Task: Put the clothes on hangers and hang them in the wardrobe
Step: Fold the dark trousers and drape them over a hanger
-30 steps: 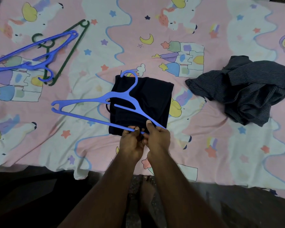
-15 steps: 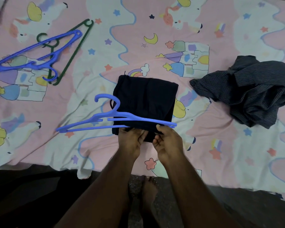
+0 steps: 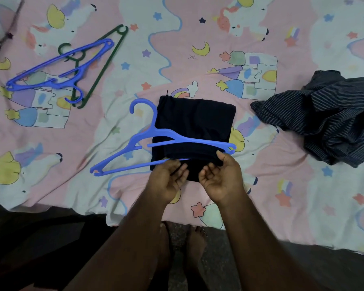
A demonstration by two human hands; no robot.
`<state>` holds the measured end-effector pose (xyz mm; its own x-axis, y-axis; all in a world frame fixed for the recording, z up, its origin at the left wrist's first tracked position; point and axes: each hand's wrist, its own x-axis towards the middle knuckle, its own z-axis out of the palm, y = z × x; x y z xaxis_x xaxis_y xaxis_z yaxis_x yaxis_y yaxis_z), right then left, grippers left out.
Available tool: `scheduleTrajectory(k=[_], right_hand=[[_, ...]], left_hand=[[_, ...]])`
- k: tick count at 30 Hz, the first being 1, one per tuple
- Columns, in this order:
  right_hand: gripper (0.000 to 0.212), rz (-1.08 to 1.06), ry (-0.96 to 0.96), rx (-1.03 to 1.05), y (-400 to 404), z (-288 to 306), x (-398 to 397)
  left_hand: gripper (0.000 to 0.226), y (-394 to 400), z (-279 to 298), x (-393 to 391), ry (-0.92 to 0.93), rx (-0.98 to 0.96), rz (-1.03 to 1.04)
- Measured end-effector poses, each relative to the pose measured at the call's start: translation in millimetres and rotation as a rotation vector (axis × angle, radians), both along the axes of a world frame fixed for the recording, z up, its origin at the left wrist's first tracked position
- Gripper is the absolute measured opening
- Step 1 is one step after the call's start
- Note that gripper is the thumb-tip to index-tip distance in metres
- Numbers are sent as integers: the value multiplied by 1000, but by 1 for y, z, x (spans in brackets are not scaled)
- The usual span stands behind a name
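Observation:
A folded dark navy garment (image 3: 194, 122) lies on the bed in front of me. A blue plastic hanger (image 3: 147, 139) lies across its near part, hook pointing up and left, its lower bar passing under a fold of the cloth. My left hand (image 3: 168, 177) pinches the near edge of the garment by the hanger's lower bar. My right hand (image 3: 221, 175) grips the same edge further right, near the hanger's right tip. A crumpled dark striped shirt (image 3: 328, 114) sits on the bed to the right.
Another blue hanger (image 3: 57, 70) and a dark green hanger (image 3: 97, 66) lie crossed at the upper left of the pink cartoon-print bedsheet (image 3: 261, 185). The bed's near edge runs across the lower frame, with dark floor and my feet (image 3: 189, 238) below it.
The blue hanger has swung from lying diagonally on top of the garment to lying nearly level across its near edge. Both hands now hold the cloth's near edge around the lower bar.

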<state>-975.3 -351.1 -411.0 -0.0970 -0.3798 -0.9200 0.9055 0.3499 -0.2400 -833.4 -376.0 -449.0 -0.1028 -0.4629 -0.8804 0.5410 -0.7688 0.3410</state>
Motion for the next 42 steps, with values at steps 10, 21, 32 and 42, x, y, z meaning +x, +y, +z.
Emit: scheduleTrajectory(k=[10,21,32,42], right_hand=[[33,-64,-9,-61,0,-2,-1],[53,129,185,-20,-18,2,18],[41,89,242,101,-44,5,43],[29,-11,42,-73,-4,23,57]], left_hand=[[20,-16,-1,25,23,-21,101],[19,-30,1,28,23,-15,-48],[13,-21,1,23,161,-84,-90],[41,-56,7,12,-57,-90,-85]])
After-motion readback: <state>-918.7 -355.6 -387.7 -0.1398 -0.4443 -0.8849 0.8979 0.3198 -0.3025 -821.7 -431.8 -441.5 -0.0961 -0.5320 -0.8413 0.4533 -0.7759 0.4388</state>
